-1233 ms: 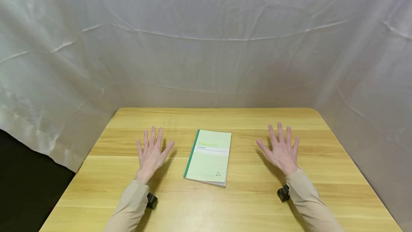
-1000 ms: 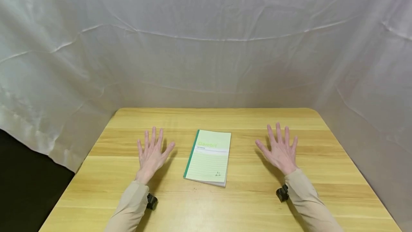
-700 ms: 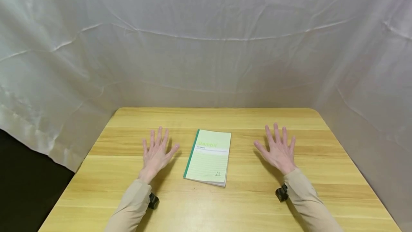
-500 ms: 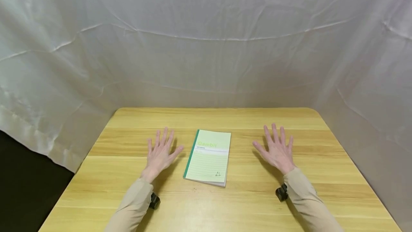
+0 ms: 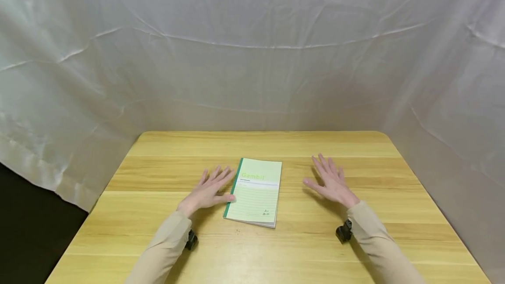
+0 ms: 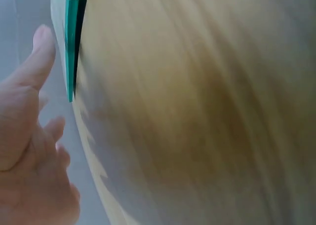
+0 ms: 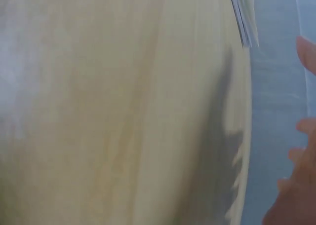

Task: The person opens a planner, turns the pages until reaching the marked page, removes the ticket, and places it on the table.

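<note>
A pale green notebook with a dark green spine lies flat on the wooden table, cover up. My left hand hovers at its spine side with fingers spread, and the thumb tip overlaps the cover's left edge in the head view. In the left wrist view that thumb stands a little apart from the green spine. My right hand is held above the table to the right of the notebook, fingers straight and holding nothing. The notebook's page edges show at the top of the right wrist view.
The wooden table has rounded far corners. A grey-white cloth hangs behind it and along both sides. A dark area lies beyond the left edge. Small black cameras sit at both wrists.
My left hand has moved right to the notebook's spine and turned towards it. My right hand has shifted slightly left and tilted towards the notebook. The notebook lies where it was.
</note>
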Tool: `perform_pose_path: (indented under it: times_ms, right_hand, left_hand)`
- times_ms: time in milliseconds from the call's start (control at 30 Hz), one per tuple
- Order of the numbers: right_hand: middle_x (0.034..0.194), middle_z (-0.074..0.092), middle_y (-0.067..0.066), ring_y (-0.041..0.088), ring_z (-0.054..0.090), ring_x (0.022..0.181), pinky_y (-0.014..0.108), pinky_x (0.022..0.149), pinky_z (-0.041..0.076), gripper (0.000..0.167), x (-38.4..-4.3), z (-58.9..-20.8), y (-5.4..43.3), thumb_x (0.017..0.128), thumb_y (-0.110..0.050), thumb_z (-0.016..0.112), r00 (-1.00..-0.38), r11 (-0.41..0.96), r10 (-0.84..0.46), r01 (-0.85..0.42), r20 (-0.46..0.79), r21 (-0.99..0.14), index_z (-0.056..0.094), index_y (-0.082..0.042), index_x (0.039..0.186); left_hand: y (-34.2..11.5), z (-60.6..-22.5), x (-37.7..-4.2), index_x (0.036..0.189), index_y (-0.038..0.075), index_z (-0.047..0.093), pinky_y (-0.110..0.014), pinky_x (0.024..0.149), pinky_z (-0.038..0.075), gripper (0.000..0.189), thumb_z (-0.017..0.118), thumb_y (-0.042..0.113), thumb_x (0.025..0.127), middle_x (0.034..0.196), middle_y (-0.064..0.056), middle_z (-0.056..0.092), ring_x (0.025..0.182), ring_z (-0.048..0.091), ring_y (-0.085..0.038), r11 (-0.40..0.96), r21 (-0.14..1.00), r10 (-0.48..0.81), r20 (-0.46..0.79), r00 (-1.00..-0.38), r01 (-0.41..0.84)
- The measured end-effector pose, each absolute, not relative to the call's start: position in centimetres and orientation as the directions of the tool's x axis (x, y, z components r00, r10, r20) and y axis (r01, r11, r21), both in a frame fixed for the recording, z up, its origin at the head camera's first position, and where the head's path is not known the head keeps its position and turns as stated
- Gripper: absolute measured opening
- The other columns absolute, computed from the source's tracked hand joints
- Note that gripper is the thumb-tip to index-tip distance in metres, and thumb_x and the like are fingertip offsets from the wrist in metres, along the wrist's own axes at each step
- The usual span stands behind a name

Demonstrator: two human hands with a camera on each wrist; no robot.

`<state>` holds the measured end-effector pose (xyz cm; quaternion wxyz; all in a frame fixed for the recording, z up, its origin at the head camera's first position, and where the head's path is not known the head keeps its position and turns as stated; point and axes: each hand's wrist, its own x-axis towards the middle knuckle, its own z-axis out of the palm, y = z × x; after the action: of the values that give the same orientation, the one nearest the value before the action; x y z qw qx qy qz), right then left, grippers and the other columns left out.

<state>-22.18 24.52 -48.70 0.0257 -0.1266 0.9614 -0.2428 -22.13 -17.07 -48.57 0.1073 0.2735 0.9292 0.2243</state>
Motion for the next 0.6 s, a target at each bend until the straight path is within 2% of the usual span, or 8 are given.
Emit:
perform_pose_path:
  times_ms: [133, 300, 600]
  right_hand:
    - [0.168, 0.003, 0.025, 0.055, 0.000, 0.152, 0.080, 0.115, -0.006, 0.088, -22.4, -48.8, 24.6, 0.098, -0.051, 0.055, -0.951, 0.818, -0.309, -0.271, 0.011, -0.508, 0.015, -0.005, 0.161]
    - [0.168, 0.003, 0.025, 0.055, 0.000, 0.153, 0.079, 0.115, -0.006, 0.087, -22.5, -48.9, 24.5, 0.098, -0.051, 0.055, -0.943, 0.802, -0.333, -0.281, -0.003, -0.528, 0.016, -0.005, 0.161]
    - [0.168, 0.004, 0.025, 0.055, 0.001, 0.152, 0.080, 0.115, -0.005, 0.085, -23.0, -48.9, 23.8, 0.098, -0.052, 0.054, -0.935, 0.796, -0.353, -0.282, -0.032, -0.535, 0.019, -0.006, 0.161]
  left_hand:
    - [-17.1, -48.6, -22.2, 0.162, 0.013, 0.018, -0.070, 0.122, -0.011, 0.086, 0.064, 0.045, 0.097, 0.169, -0.019, 0.013, 0.157, -0.003, -0.044, 0.696, 0.540, 0.625, -0.131, -0.770, 0.473]
    - [-16.8, -48.7, -22.2, 0.162, 0.014, 0.021, -0.070, 0.121, -0.013, 0.086, 0.066, 0.045, 0.095, 0.169, -0.018, 0.010, 0.157, -0.005, -0.044, 0.675, 0.561, 0.663, -0.177, -0.727, 0.479]
    - [-15.8, -48.8, -21.5, 0.161, 0.015, 0.023, -0.070, 0.122, -0.011, 0.087, 0.066, 0.048, 0.093, 0.170, -0.015, 0.010, 0.157, -0.003, -0.042, 0.684, 0.525, 0.673, -0.184, -0.716, 0.507]
